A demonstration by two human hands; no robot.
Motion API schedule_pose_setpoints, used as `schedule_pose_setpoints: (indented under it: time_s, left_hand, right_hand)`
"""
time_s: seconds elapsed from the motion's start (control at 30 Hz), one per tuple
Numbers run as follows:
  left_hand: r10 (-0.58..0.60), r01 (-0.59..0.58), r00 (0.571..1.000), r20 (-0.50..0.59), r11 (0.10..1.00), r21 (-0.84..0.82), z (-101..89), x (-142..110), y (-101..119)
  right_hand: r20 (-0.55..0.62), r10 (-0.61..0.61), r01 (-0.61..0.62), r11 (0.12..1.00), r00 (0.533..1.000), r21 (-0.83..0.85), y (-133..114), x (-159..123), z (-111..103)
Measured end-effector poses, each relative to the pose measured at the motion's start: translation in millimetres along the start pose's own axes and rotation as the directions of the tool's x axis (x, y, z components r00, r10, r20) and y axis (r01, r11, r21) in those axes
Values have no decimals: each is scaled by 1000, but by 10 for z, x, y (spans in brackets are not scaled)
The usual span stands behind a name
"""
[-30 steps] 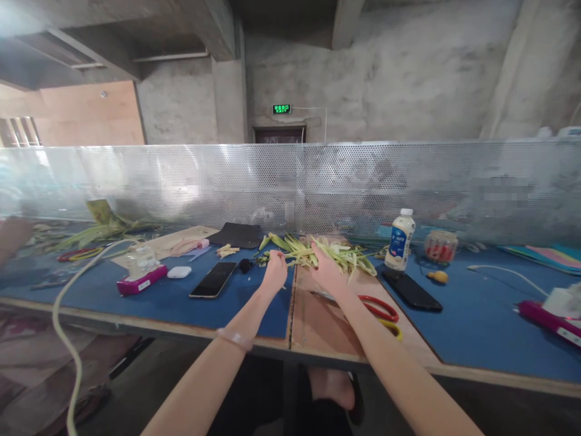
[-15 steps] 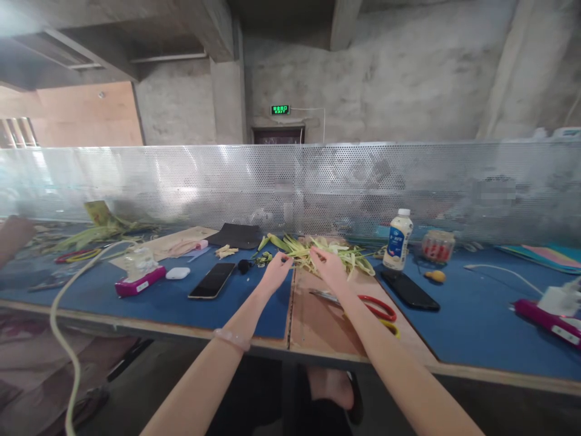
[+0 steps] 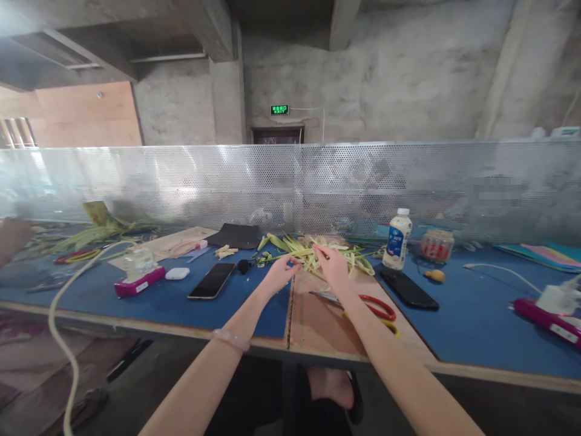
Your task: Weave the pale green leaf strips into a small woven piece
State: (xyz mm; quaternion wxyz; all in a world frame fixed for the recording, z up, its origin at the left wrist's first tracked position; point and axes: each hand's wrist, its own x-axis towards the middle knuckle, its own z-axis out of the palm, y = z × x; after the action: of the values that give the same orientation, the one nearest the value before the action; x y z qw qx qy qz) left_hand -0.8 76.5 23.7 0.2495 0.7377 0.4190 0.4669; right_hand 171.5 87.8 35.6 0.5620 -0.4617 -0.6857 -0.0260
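Strips of pale green, leaf-like material lie heaped at the tan wooden board's far end. Your left hand and right hand curl beside them; whether either grips anything, you can't tell. They're probably light, limp, easily torn: pinch mid-length.

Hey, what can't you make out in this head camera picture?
In the head view:
Scissors: middle hidden by the right forearm.
Left hand: anything in its fingertips is too small to tell.
Co-worker's hand: blurred, cut off by the left edge.
Right power strip: cut by right edge.
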Motion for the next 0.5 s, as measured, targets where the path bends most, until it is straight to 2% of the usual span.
schedule_pose_setpoints:
  time_s: [0.13,0.27,0.5]
  left_hand:
    - [50,-50,999,3,998,-34,-19,-29,72]
    - [93,-89,993,74,995,-51,-3,-24,78]
    - [15,1,982,188,996,-87,39,-39,106]
  right_hand:
    - [-30,-4,3,1000,1000,-23,-20,5,-21]
    - [-42,-31,31,999,999,-10,-8,7,-21]
    - [-44,-26,26,1000,999,-8,-19,15,-25]
